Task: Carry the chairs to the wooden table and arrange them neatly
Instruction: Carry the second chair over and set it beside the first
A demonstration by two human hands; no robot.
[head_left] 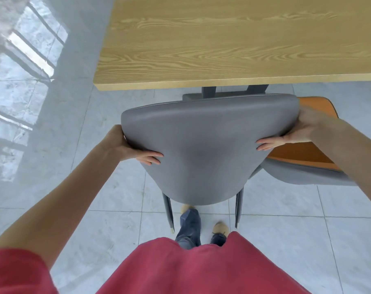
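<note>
A grey upholstered chair [203, 145] with dark metal legs stands in front of me, its curved backrest facing me, close to the near edge of the wooden table [222, 43]. My left hand [129, 148] grips the left edge of the backrest, fingers curled onto its rear face. On the opposite edge, my right hand [295, 132] grips the backrest the same way. A second chair [307, 158], grey with an orange seat, sits immediately to the right, touching or nearly touching the first; my right forearm hides part of it.
Glossy pale marble floor tiles [53, 145] spread to the left and behind, with window reflections at far left. Dark table legs [210, 92] show under the tabletop just beyond the chair. My feet [219, 227] stand right behind the chair's rear legs.
</note>
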